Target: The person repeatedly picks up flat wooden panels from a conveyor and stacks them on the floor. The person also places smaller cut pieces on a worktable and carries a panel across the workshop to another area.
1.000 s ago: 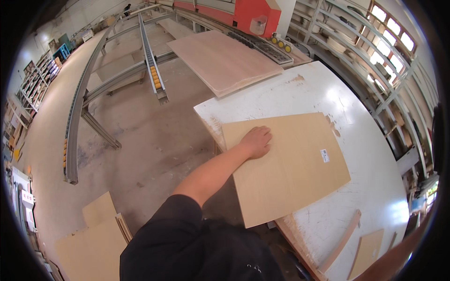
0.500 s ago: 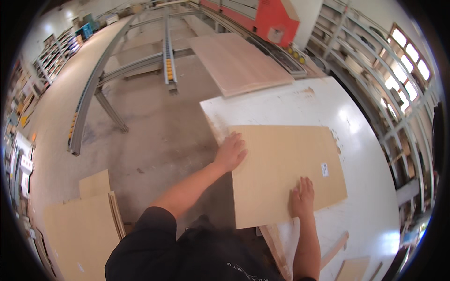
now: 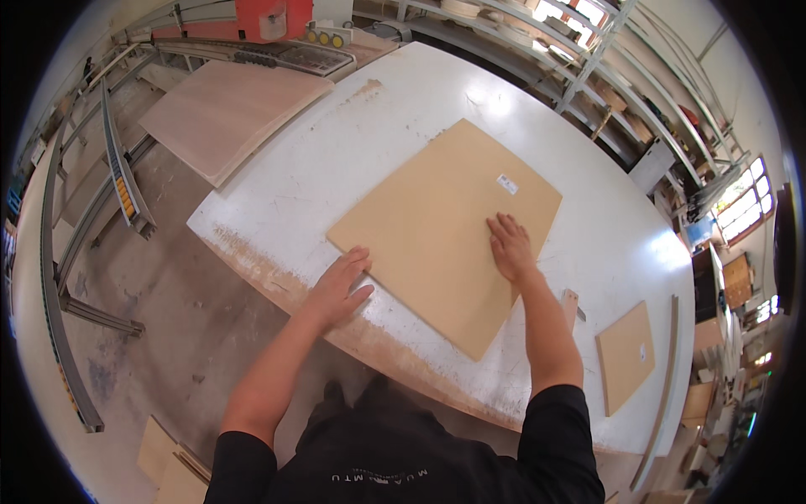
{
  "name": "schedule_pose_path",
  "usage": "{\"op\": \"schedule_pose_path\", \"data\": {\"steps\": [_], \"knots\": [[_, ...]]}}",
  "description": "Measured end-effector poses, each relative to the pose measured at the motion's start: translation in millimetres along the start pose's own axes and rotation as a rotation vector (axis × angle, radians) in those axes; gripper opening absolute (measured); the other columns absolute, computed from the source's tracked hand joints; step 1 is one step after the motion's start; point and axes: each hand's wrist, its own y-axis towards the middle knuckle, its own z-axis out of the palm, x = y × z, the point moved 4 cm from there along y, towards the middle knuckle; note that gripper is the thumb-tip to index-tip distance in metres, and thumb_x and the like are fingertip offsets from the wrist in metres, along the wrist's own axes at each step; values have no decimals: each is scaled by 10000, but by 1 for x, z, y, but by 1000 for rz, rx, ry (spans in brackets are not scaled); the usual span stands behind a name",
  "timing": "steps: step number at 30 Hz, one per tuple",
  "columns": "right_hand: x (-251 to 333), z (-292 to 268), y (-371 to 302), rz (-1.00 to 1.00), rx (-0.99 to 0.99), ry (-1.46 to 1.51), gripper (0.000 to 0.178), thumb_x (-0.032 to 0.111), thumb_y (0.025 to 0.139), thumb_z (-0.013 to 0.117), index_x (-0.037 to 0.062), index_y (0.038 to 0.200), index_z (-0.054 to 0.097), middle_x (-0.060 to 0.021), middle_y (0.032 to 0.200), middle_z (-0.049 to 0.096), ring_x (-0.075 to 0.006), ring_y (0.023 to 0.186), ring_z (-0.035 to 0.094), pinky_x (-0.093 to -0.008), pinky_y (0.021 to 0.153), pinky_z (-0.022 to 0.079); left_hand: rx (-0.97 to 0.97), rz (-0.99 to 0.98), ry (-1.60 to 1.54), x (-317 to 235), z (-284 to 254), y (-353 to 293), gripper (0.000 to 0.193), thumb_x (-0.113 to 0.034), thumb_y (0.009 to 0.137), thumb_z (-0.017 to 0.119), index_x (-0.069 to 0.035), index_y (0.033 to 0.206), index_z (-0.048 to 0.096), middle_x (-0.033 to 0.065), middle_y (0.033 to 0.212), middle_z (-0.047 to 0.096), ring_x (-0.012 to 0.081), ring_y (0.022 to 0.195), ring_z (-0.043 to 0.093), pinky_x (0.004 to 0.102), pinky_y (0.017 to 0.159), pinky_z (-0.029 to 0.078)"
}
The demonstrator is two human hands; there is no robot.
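A tan wooden board (image 3: 437, 227) with a small white label lies flat and turned at an angle on a white worktable (image 3: 403, 101). My left hand (image 3: 340, 287) is at the board's near left edge, fingertips against it and thumb apart, without wrapping around it. Resting on top of the board near its right side is my right hand (image 3: 510, 248), its fingers stretched out below the label. Neither hand grips anything. A smaller labelled tan board (image 3: 625, 357) lies on the table to the right.
Beside the small board runs a long thin strip (image 3: 663, 395). A pinkish panel (image 3: 231, 113) lies beyond the table's left corner, near a red machine (image 3: 273, 18). Metal rails (image 3: 126, 189) stand at left, and shelving (image 3: 617, 84) lines the back. Stacked boards (image 3: 172, 458) sit low at left.
My view has swung to the right. The board now lies farther in on the table, away from its near edge. My left hand has slid back from its top to the edge.
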Motion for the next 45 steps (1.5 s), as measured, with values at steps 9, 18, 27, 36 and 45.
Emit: {"op": "schedule_pose_path", "data": {"steps": [9,18,27,36,45], "knots": [[-75,16,8,33,-317,-143,355,182,919,518,93,1255,590,-166,1299,571,-338,1247,503,-443,1040,409,-304,12,244,11,3,-1,241,-179,810,672,7,952,614,219,1171,573,397,1131,521,471,968,428],[-90,34,3,171,-95,-157,414,163,982,411,-36,1328,519,-262,1400,457,-409,1307,418,-467,1111,337,-344,-14,169,25,18,1,265,-254,835,679,-5,904,619,194,1113,588,369,1128,525,463,1001,409],[-27,6,-137,153,-221,-210,467,71,857,513,-61,1304,481,-291,1399,430,-408,1337,379,-496,1139,285,-362,0,130,31,11,2,195,-104,774,714,-7,887,588,199,1156,593,388,1141,523,459,994,420],[90,-9,-189,454,-311,260,402,132,895,519,28,1283,525,-254,1421,417,-453,1300,390,-490,1094,309,-241,-17,91,15,-4,-1,83,-95,815,635,-22,841,607,139,1115,623,339,1147,551,423,967,428],[86,2,-182,445,-321,6,407,212,912,542,79,1297,549,-205,1412,446,-436,1305,395,-497,1073,337,1,53,134,44,-28,-13,268,-114,794,648,-6,1035,606,191,1305,528,379,1256,461,455,1073,369]]}}
